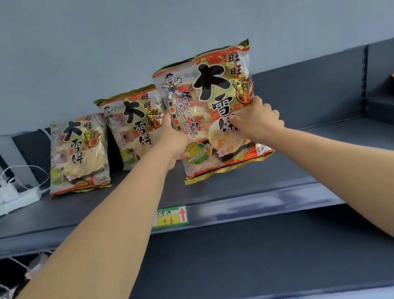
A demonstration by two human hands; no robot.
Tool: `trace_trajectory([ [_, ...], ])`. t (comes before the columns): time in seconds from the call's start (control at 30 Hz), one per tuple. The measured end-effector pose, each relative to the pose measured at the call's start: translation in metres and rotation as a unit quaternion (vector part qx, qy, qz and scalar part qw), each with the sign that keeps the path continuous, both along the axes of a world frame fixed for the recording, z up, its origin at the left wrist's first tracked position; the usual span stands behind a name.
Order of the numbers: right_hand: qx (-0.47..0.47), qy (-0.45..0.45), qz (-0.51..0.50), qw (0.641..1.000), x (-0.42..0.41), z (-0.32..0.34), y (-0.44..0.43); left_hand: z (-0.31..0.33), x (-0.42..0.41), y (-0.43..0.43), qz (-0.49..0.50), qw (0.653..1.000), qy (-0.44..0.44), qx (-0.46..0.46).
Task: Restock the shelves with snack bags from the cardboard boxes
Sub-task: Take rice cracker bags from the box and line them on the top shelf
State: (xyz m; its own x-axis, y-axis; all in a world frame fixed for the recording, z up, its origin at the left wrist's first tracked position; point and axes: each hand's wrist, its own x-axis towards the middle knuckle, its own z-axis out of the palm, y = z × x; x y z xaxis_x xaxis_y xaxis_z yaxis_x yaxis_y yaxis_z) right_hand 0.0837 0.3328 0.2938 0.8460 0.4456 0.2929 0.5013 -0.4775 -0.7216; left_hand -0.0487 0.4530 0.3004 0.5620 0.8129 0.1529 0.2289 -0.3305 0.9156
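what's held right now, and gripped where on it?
One snack bag, held upright by both hands: the left hand grips its left edge at mid-height, the right hand grips its right side, fingers curled onto the front.

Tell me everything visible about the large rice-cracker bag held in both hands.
The glossy clear-plastic snack bag, red-and-gold trimmed with big black characters and a cartoon boy, shows round pale crackers inside. It looks sealed, upright, slightly tilted, above the dark grey shelf. The left hand grips its left edge; the right hand holds its right side.
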Motion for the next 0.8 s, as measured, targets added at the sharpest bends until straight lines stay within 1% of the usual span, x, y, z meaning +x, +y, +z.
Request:
trace_trajectory([
  [0.13,-0.016,0.027,-0.012,0.999,0.007,-0.007,0.036,-0.004,0.012,0.046,-0.033,0.999,0.022,0.007],
  [0.3,-0.037,0.025,-0.043,0.998,0.016,-0.010,0.079,-0.008,0.029,0.098,-0.079,0.996,0.032,0.013],
  [0.4,-0.055,0.017,-0.068,0.996,0.024,-0.011,0.090,-0.018,0.044,0.113,-0.108,0.994,0.033,0.008],
  [0.53,-0.056,0.041,-0.084,0.994,0.036,-0.013,0.099,-0.027,0.065,0.129,-0.131,0.991,0.014,0.025],
  [0.67,-0.032,0.069,-0.079,0.994,0.046,-0.017,0.109,-0.031,0.082,0.144,-0.126,0.991,0.010,0.043],
  [0.8,-0.042,0.076,-0.069,0.994,0.051,-0.029,0.116,-0.040,0.087,0.152,-0.116,0.991,0.030,0.062],
])
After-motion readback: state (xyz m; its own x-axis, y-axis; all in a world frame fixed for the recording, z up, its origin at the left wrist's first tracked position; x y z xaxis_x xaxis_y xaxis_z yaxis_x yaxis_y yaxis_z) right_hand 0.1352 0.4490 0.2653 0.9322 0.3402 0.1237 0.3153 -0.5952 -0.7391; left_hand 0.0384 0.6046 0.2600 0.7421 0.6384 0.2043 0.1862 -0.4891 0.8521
